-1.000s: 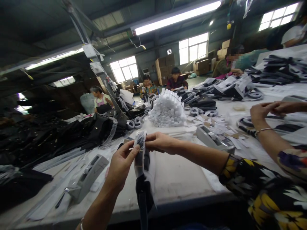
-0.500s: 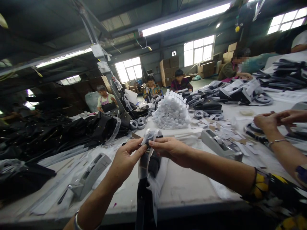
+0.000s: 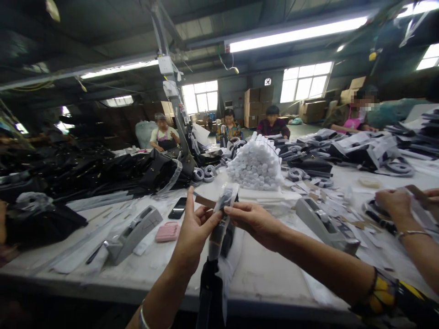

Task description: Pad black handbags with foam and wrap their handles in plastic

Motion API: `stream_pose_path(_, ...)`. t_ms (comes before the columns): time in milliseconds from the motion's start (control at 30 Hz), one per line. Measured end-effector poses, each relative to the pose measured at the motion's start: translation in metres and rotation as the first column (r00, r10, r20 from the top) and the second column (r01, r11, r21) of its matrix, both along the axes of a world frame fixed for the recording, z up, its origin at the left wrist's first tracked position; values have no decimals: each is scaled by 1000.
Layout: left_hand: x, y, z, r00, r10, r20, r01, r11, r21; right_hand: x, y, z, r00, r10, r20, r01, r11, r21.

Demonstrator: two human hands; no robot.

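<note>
Both my hands are over the near part of the table, pinching a black bag strap [image 3: 208,278] wrapped in clear plastic at its upper part [image 3: 216,240]. My left hand [image 3: 195,228] grips it from the left with thumb and bent fingers, its index finger pointing up. A flat brown strip [image 3: 206,201] sticks out between that finger and the strap. From the right, my right hand [image 3: 255,224] presses thumb and fingertips on the plastic near its top. White sheeting [image 3: 228,269] hangs along the strap's right side. The contact between the fingertips is partly hidden.
Grey tape dispensers [image 3: 132,237] [image 3: 325,226] stand on either side. A phone [image 3: 178,208] and a pink case [image 3: 168,231] lie left. Ahead is a stack of white rolls [image 3: 255,164]. Black bags [image 3: 137,171] are heaped left; a co-worker's hands [image 3: 398,205] work at the right.
My view has swung left, so things appear shifted right. My left index finger has lifted, and the brown strip shows more. The phone and pink case have come into sight.
</note>
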State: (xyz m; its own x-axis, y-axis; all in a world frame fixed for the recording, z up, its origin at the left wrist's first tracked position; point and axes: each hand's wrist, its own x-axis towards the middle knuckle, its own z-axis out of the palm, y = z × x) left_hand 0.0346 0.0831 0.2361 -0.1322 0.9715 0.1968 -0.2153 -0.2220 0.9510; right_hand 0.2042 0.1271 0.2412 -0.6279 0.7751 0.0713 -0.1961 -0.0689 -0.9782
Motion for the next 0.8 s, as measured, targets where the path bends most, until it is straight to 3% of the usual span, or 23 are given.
stream_pose_path(133, 7, -5, -3, 999, 11, 32, -12, 1000, 15, 6, -5, -3, 978, -48, -203, 5, 978, -210)
stream_pose_path(200, 9, -8, -4, 1000, 7, 29, -8, 1000, 19, 8, -9, -10, 959, -79, -274, 9, 968, -249)
stream_pose_path(400, 10, -11, -4, 999, 33, -20, -31, 998, 62, 4, -24, -23, 945, -48, -324, 14, 994, -104)
stream_pose_path(667, 16, -11, -9, 965, 160, -207, -131, 980, 147, -15, -37, -22, 908, -256, -332, 275, 961, 10)
stream_pose_path(800, 20, -11, -13, 946, 202, -253, -163, 972, 166, -20, -33, -26, 887, -304, -348, 342, 938, 54)
